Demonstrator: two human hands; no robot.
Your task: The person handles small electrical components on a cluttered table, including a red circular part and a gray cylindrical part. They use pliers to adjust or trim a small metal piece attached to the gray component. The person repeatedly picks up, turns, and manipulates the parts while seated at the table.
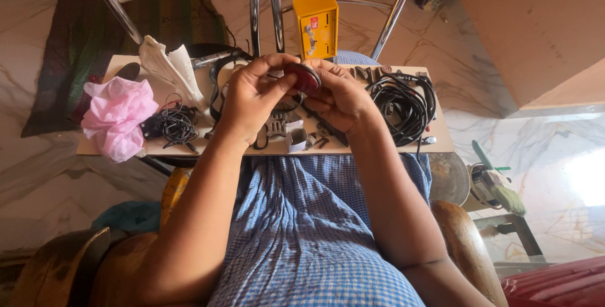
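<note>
Both hands meet above a flat wooden board (441, 143) resting across my lap. My left hand (249, 96) and my right hand (337, 96) together grip a small dark red round part (307, 78), fingers of both wrapped around its edge. Below the hands on the board lie small metal pieces (318, 137) and a little white box (295, 138). Part of the round thing is hidden by my fingers.
A bundle of black cable (403, 102) lies on the board's right, a tangle of thin wires (176, 123) and a pink cloth (116, 118) on its left. A yellow box (316, 25) stands behind on a metal chair frame (255, 5). An angle grinder (495, 181) lies at the right.
</note>
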